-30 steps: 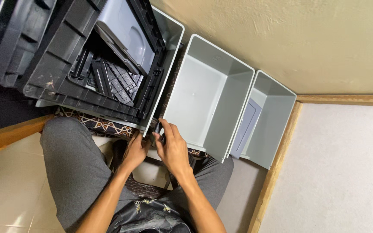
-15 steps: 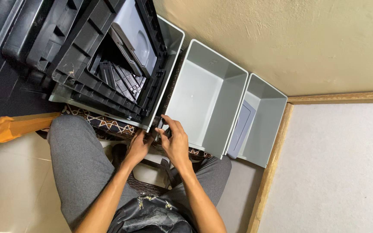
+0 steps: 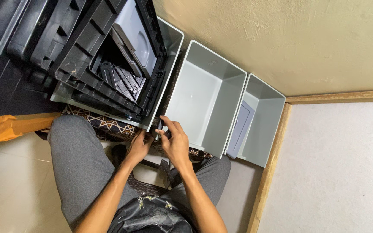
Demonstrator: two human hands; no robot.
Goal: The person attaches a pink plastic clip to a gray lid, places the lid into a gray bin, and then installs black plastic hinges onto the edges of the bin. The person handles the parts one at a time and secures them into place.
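Both hands, left hand (image 3: 138, 146) and right hand (image 3: 175, 142), pinch a small dark part (image 3: 160, 127) between their fingertips beside the empty grey bin (image 3: 234, 92); the grip should be firm and close.

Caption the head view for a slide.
Seated person's left hand and right hand work a small dark part beside an empty grey plastic bin.

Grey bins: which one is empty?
The middle grey bin, just above the hands; its inside is bare. The left bin holds stacked black crates, and the right bin has a grey panel leaning inside.
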